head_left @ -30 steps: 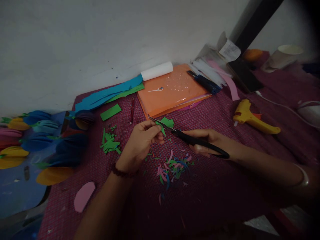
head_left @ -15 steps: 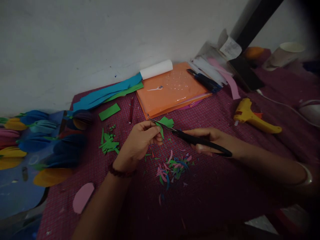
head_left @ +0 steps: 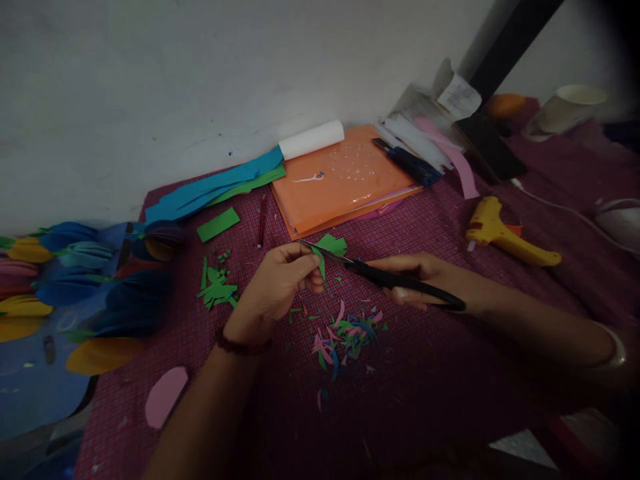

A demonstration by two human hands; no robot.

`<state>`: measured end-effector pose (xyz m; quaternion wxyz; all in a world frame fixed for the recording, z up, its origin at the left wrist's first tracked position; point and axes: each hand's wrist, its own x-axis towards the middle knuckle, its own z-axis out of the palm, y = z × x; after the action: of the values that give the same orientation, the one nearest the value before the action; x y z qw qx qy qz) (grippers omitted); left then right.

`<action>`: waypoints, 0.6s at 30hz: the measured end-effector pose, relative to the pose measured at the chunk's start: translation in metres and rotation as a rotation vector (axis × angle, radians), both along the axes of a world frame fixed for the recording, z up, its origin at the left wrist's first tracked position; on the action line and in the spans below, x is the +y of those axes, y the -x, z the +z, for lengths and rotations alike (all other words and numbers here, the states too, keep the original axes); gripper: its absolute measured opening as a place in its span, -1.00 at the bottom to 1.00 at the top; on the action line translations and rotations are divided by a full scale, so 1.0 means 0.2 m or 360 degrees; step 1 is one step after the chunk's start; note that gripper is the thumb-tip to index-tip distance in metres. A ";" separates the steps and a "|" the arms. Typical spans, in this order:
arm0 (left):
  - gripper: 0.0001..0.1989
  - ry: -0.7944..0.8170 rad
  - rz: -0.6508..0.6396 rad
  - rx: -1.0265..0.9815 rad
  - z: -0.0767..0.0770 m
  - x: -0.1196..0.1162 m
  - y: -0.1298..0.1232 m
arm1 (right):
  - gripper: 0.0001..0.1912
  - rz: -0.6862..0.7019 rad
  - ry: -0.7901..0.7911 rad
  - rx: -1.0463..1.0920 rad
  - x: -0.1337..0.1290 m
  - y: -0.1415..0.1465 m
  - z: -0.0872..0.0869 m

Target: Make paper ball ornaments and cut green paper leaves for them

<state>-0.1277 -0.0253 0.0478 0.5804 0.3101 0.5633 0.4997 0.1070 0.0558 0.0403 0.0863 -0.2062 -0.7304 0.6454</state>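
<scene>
Between thumb and fingers, my left hand [head_left: 287,277] pinches a small piece of green paper [head_left: 333,245]. My right hand [head_left: 417,277] is closed around the black handles of a pair of scissors [head_left: 367,270]. The scissor blades lie across the green piece, their tips close to my left fingertips. Below both hands is a heap of pink, green and blue paper scraps [head_left: 353,333]. Left of my left hand lies a pile of green offcuts [head_left: 217,288], with a green rectangle [head_left: 219,225] and a dark red pencil [head_left: 262,221] behind it.
An orange packet [head_left: 345,183] lies at the back with a box cutter [head_left: 407,162] on it. To the right are a yellow glue gun [head_left: 505,235], a phone [head_left: 490,147] and a cup [head_left: 567,110]. Colourful paper shapes [head_left: 85,280] stand at left, near a pink paper stack [head_left: 167,398].
Almost nothing differs. The view has shifted very slightly; both hands keep their hold on the green paper and the scissors.
</scene>
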 end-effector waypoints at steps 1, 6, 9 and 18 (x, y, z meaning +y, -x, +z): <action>-0.87 0.0001 0.0002 0.0000 0.00 0.00 0.00 | -0.42 0.0003 0.0004 -0.0002 0.00 0.00 0.00; -0.86 0.0023 0.0017 -0.0013 0.00 0.00 0.00 | -0.39 0.0005 0.0014 -0.0040 0.00 0.00 0.01; -0.85 0.0021 0.0008 -0.0010 0.00 0.00 0.00 | -0.38 -0.0008 0.0014 -0.0062 0.00 0.00 0.01; -0.86 0.0051 -0.0007 -0.0006 -0.01 0.00 0.01 | -0.41 -0.0006 0.0064 -0.0046 -0.01 0.01 0.01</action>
<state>-0.1300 -0.0253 0.0462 0.5874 0.3012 0.5695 0.4898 0.1060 0.0547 0.0421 0.0727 -0.2186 -0.7180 0.6568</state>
